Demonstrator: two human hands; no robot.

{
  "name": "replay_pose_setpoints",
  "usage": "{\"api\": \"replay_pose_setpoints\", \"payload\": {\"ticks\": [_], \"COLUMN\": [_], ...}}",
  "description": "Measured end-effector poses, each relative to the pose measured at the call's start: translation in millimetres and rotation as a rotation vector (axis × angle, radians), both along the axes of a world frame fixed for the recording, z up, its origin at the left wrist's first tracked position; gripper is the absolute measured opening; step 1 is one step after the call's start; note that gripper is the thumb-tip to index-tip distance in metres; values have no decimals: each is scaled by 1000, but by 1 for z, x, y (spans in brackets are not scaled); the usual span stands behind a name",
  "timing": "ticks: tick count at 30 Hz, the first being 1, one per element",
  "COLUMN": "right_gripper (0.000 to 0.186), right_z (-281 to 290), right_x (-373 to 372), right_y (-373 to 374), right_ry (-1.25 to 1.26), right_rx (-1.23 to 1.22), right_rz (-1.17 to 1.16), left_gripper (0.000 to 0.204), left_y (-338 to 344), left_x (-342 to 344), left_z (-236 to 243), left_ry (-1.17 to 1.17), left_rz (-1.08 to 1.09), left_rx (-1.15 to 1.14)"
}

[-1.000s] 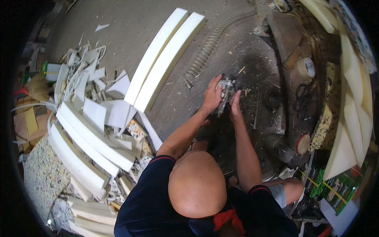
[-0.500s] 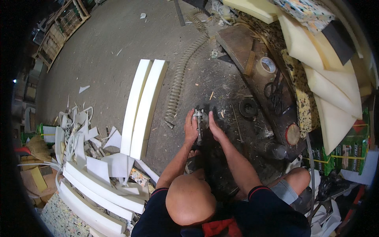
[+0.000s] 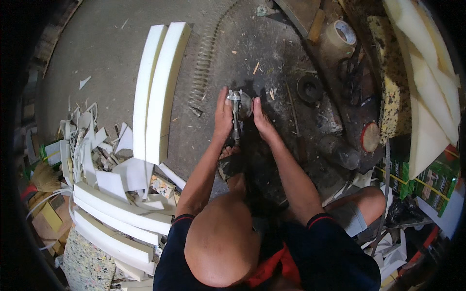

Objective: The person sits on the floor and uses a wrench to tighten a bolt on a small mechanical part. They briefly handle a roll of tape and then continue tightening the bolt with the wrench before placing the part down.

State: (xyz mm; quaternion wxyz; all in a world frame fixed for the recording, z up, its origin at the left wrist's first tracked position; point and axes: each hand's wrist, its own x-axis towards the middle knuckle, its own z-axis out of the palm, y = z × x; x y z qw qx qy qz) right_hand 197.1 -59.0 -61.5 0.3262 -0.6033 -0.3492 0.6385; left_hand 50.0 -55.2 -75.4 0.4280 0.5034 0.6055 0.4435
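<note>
A metal spray gun (image 3: 236, 107) with a round, shiny cup (image 3: 246, 107) is between my two hands above the dark floor, its handle pointing back toward me. My left hand (image 3: 223, 116) lies along its left side with fingers stretched; whether it touches the gun is hard to tell. On the other side my right hand (image 3: 262, 120) is held flat, fingers straight, beside the cup's rim. Neither hand is wrapped round the gun. My sandalled foot (image 3: 231, 160) is just behind the handle.
Two long white foam strips (image 3: 160, 92) lie to the left, beside a coiled air hose (image 3: 201, 72). Foam scraps (image 3: 121, 179) pile up at lower left. On the right are a tape roll (image 3: 341, 34), scissors (image 3: 352, 77), a black ring (image 3: 309, 88) and a clear plastic bottle (image 3: 342, 154).
The whole view has shifted, so floor, strips and hose appear higher in the picture. My hands still flank the spray gun, and their fingers remain straight.
</note>
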Motion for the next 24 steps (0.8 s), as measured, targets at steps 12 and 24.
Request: {"api": "replay_pose_setpoints", "payload": {"ticks": [12,24], "right_gripper": [52,28], "right_z": [20,32], "right_x": [3,3], "right_y": [-33,-63], "right_ry": [-367,-280], "right_rx": [221,370], "right_rz": [-198,-328], "left_gripper": [55,42], "left_y": [-26,-28], "left_x": [12,-21], "left_z": [145,151], "left_ry": [676,488], "left_rz": [-184,-306], "left_rx": [-65,-126]}}
